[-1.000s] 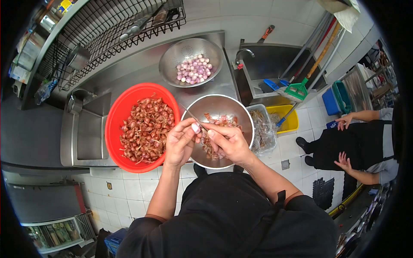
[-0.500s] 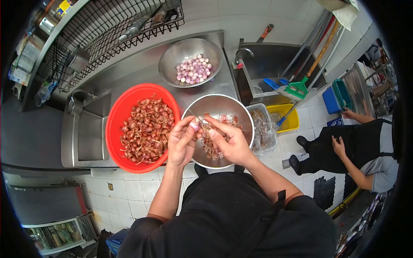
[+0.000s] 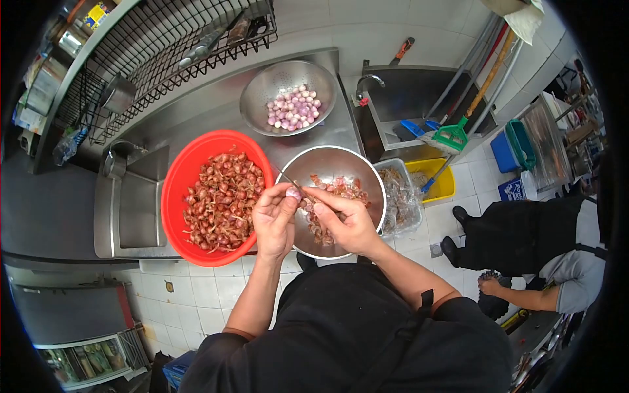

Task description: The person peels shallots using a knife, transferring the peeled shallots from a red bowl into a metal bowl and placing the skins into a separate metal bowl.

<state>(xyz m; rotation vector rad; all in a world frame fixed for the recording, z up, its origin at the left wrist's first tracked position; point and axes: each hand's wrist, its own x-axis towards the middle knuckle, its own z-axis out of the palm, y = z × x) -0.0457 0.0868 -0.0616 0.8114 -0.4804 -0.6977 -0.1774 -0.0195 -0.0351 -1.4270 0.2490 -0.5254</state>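
Pinched in the fingers of my left hand (image 3: 275, 219) is a pale purple, partly peeled shallot (image 3: 293, 193). My right hand (image 3: 347, 223) is closed on a small knife (image 3: 286, 177), whose thin blade lies against the shallot. Both hands are over the near left side of a steel bowl (image 3: 304, 162) holding loose brown peels (image 3: 341, 188). To the left, a red basin (image 3: 171, 196) is heaped with unpeeled shallots (image 3: 223, 203). Behind, a perforated steel colander (image 3: 257, 98) contains peeled shallots (image 3: 295, 108). My fingers hide most of the knife's handle.
A clear plastic tub (image 3: 409, 216) and a yellow bin (image 3: 442, 177) stand right of the bowl. Sinks flank the counter, left (image 3: 139, 209) and right (image 3: 393, 98). A wire rack (image 3: 164, 49) hangs above. At right stands a co-worker (image 3: 544, 229).
The knife blade has shifted slightly at the shallot, while my hands stay nearly in place. The co-worker's arm has moved lower, its hand now beside something dark.
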